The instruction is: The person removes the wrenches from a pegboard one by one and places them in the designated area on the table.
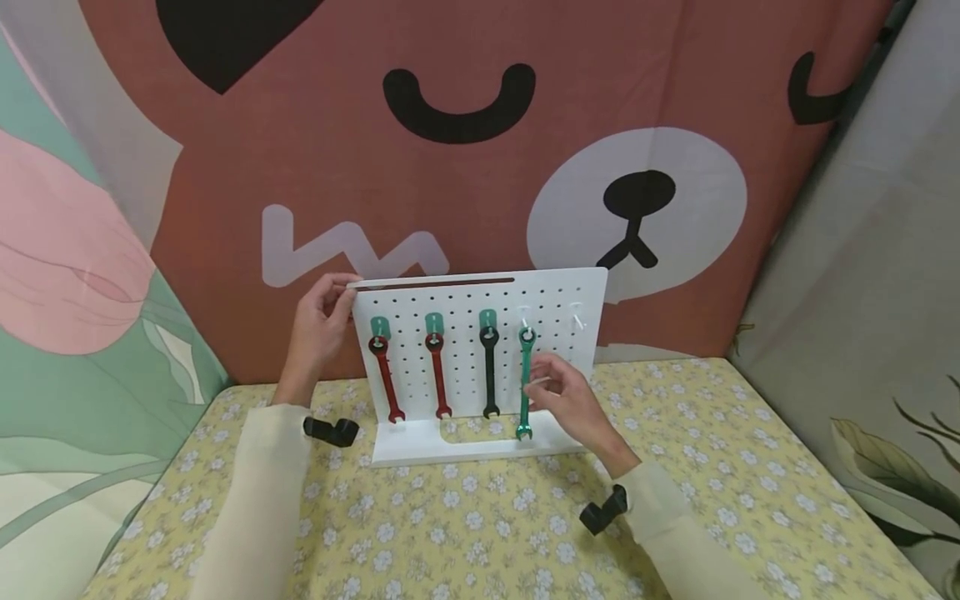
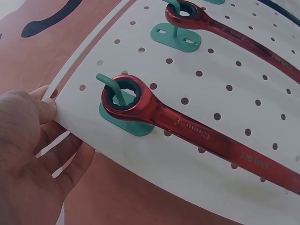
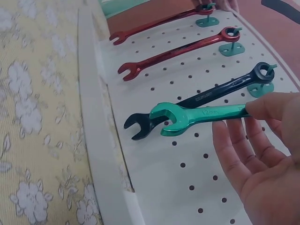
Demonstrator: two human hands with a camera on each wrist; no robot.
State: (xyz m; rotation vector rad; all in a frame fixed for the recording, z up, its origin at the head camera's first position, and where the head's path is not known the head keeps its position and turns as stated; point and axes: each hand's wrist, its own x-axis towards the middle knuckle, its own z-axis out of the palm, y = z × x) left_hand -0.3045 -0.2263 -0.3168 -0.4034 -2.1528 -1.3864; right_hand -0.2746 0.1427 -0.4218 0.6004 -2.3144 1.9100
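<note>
At the far L of the head view, the left hand (image 1: 318, 325) pinches the upper corner of the white pegboard (image 1: 463, 367), thumb on the front and fingers behind. I read that as bracing: the board stands upright on its own base (image 1: 420, 446), prob. light enough to tip if nudged.

Next along, the first red combination wrench (image 1: 387, 379) hangs by its ring end on a green hook (image 1: 380, 325), open end down. I'd say the ring is up because a closed loop can't slip off sideways. The second red wrench (image 1: 439, 379) hangs likewise on its own green hook, then the black wrench (image 1: 491, 375) on a third; one per hook, prob. for spacing & easy grabbing.

R of those, the green 12mm wrench (image 1: 526, 358) is upright in front of the board, ring end up by a clear hook (image 1: 525, 321). The right hand (image 1: 562, 396) is clamped on its shank btwn thumb and fingers, approx. mid-length, prob. for control of both ends. Can't tell from my end if the ring is seated on the hook; the hand hides it in the R wrist view. Hands are well apart, w/ the wrenches btwn.

Far R, another clear hook (image 1: 577, 321) bears no wrench.
</note>
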